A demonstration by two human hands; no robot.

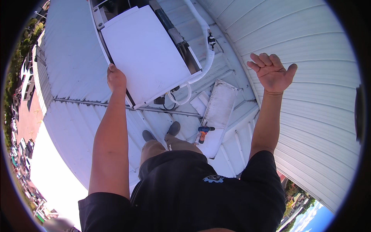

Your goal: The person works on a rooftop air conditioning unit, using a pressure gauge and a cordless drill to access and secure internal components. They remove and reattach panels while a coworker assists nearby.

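Observation:
A large white metal panel (148, 58) lies over the opened white cabinet, which looks like an outdoor air-conditioner unit (101, 19). At the panel's near left edge, my left hand (116, 78) is closed round the rim. My right hand (272, 73) is raised off to the right, in front of the ribbed wall. Its fingers are apart and slightly curled, and nothing is in it. A dark gap with a taped, dark bundle (170, 29) shows along the panel's right side. What lies beneath the panel is hidden.
A thick white wrapped pipe (208, 58) curves round the unit's right side. A blue and orange cordless drill (204, 133) rests on dirty white metal covers (220, 104) right of my feet. Ribbed metal roofing (85, 127) lies underfoot; a pale panelled wall (309, 92) rises at right.

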